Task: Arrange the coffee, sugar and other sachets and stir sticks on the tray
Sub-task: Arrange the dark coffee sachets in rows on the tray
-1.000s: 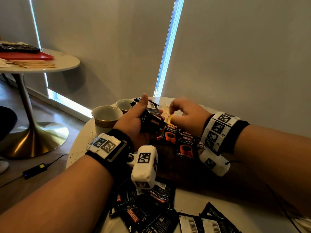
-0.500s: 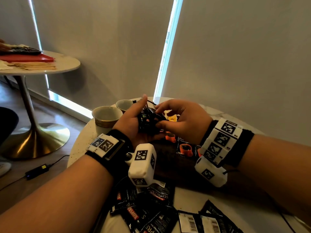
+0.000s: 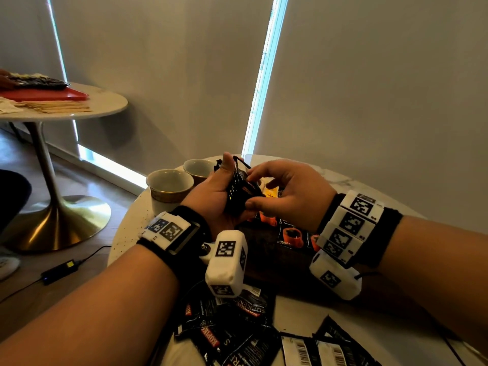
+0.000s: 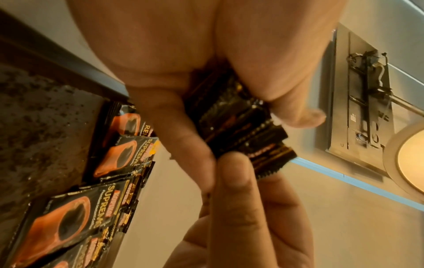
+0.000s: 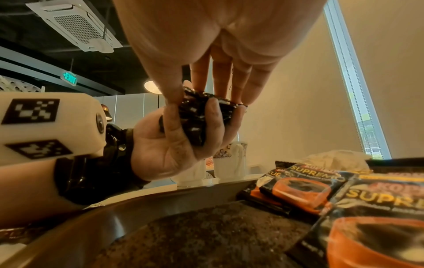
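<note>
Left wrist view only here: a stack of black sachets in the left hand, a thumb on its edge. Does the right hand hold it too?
Observer: Yes. The right hand pinches the stack of coffee sachets that the left hand holds, thumb below, fingers on top.
Operator: Any sachets off the tray?
Observer: Loose coffee sachets lie on the table near the person, outside the tray.
Operator: Anything besides coffee?
Observer: A yellow tea sachet shows behind the hands.

Sachets [image 3: 290, 235] on tray [image 3: 266, 262]; cups [image 3: 169, 184] left.
</note>
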Demonstrator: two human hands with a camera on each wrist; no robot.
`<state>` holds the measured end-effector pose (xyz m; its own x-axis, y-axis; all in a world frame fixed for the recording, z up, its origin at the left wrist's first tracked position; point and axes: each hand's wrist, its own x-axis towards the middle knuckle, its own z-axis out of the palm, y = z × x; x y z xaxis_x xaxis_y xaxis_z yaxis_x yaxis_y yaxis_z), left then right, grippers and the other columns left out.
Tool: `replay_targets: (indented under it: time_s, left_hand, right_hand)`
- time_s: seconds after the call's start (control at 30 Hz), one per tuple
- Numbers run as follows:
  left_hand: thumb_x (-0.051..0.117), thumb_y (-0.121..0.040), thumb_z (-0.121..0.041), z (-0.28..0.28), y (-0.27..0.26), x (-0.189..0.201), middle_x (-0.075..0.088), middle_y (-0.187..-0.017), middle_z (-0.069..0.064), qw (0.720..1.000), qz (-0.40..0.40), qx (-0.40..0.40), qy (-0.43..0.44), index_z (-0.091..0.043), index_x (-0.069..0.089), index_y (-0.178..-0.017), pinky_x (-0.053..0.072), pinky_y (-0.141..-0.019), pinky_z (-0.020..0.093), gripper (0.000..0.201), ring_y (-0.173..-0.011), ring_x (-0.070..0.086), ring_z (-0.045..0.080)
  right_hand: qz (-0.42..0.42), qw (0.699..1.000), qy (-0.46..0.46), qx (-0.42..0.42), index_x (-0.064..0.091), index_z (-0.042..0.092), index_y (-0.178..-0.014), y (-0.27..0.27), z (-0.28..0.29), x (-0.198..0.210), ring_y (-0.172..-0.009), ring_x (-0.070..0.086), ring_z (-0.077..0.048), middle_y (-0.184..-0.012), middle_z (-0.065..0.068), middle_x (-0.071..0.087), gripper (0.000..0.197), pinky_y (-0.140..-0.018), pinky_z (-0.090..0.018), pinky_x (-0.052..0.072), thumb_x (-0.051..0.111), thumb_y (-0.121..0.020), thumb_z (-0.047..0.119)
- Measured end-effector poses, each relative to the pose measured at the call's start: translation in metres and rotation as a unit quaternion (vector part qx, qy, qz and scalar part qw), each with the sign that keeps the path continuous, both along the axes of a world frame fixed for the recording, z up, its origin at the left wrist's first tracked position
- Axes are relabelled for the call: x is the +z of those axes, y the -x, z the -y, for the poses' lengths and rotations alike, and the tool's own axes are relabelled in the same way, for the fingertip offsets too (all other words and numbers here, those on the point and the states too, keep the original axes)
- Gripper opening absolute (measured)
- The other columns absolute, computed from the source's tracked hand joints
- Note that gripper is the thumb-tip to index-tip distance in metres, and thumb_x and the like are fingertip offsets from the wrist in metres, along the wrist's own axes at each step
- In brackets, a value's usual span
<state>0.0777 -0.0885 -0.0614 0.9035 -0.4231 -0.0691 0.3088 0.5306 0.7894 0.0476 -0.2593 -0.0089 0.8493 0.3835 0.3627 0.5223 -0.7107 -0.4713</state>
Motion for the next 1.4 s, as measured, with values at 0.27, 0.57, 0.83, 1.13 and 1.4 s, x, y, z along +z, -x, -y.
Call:
replay_targets:
  time_s: [0.27,0.57,0.83,1.13,1.4]
  left_hand:
    - [0.049,-0.092,-0.035,0.000,0.001,0.001,0.066,-0.117,0.023,0.998,-0.024,0.007,0.065,0.000,0.058,-0.133,0.060,-0.071,0.048,0.054,-0.093,0.070,0.037]
    - [0.062,-0.087,-0.028,-0.002,0.005,-0.001,0.067,-0.109,0.024,0.999,0.029,-0.004,0.036,0.002,0.053,-0.137,0.060,-0.079,0.047,0.059,-0.093,0.071,0.035]
    - [0.048,-0.092,-0.011,-0.002,0.005,0.000,0.065,-0.108,0.026,0.999,0.029,0.013,0.025,0.006,0.047,-0.138,0.061,-0.067,0.041,0.049,-0.081,0.072,0.033]
    - [0.053,-0.091,-0.016,-0.002,0.004,0.003,0.060,-0.109,0.025,0.998,-0.026,0.057,0.000,0.003,0.049,-0.135,0.055,-0.048,0.029,0.048,-0.065,0.069,0.027]
    - [0.054,-0.093,-0.019,-0.001,0.004,0.001,0.066,-0.099,0.018,0.998,-0.020,0.052,-0.001,-0.001,0.062,-0.117,0.055,-0.050,0.028,0.032,-0.074,0.067,0.026]
  right_hand:
    - [0.013,1.000,-0.010,-0.021,0.070,0.035,-0.104,-0.003,0.004,-0.004,-0.101,0.064,-0.004,-0.115,0.019,0.068,0.027,-0.090,-0.034,0.056,0.078,-0.079,0.027]
    - [0.018,1.000,-0.016,-0.015,0.073,0.033,-0.106,-0.002,0.007,-0.006,-0.102,0.064,-0.004,-0.117,0.019,0.069,0.027,-0.091,-0.036,0.055,0.075,-0.084,0.017]
    - [0.024,0.999,0.020,-0.002,0.072,0.037,-0.112,0.003,0.006,-0.002,-0.109,0.059,0.000,-0.123,0.020,0.064,0.033,-0.094,-0.030,0.054,0.073,-0.087,0.016]
    - [0.068,0.998,-0.004,-0.006,0.074,0.031,-0.103,0.001,0.011,0.002,-0.094,0.066,-0.008,-0.104,0.013,0.068,0.022,-0.080,-0.036,0.059,0.072,-0.085,0.017]
    - [0.088,0.994,-0.015,-0.057,0.073,0.032,-0.095,0.004,0.014,0.010,-0.071,0.062,-0.003,-0.087,0.013,0.068,0.011,-0.061,-0.016,0.048,0.070,-0.090,0.022]
